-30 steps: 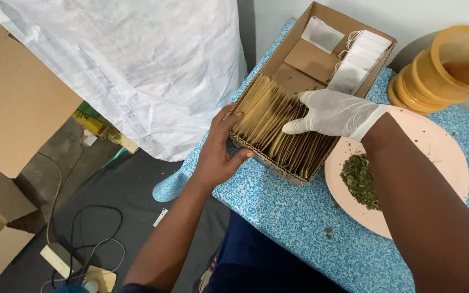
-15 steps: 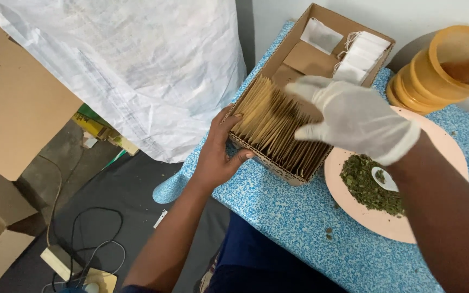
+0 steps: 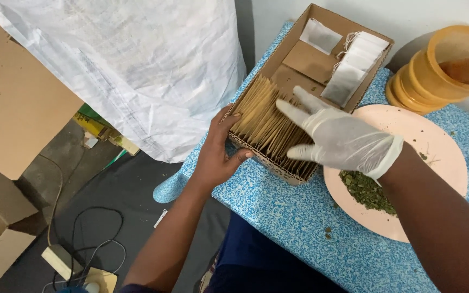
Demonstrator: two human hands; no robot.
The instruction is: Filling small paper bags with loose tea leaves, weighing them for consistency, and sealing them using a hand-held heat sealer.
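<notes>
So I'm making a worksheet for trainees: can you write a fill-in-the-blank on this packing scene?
1. The right hand wears a white ____.
2. The left hand rests on the corner of the cardboard ____.
3. The dried green leaves lie on a pink ____.
4. The brown paper envelopes stand in a ____ in the box.

Missing words: glove; box; plate; row

Blue speckled tabletop, pale wall, dark floor w/ cables, white sack
</notes>
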